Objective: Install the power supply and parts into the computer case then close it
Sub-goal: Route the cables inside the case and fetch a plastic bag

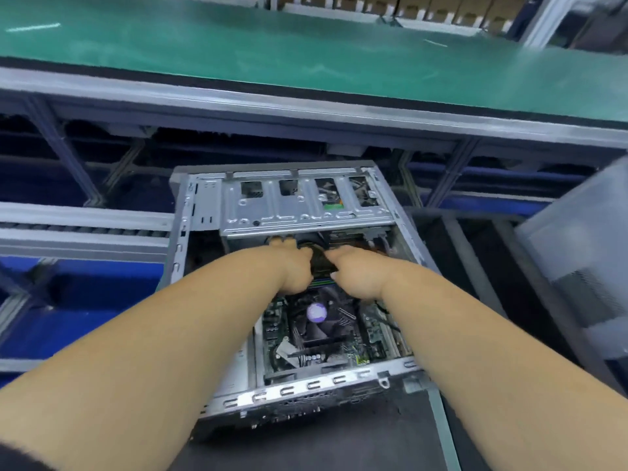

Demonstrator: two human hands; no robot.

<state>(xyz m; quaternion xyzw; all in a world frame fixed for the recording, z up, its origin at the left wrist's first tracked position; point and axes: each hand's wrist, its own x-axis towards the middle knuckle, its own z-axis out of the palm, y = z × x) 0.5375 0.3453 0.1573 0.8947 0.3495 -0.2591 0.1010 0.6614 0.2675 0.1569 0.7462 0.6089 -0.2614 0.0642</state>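
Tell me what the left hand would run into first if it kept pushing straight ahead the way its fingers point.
Probably the metal drive cage: the left hand points at its lower edge, fingertips nearly under it. Depth is unclear; it might slip beneath.

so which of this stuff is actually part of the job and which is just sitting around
Part of the job:
- open case
- drive cage inside it
- motherboard and its cooler fan
- dark part between left hand and right hand

Just around:
- green belt
- grey panel at right, maybe the case cover, untouched
- boxes far back
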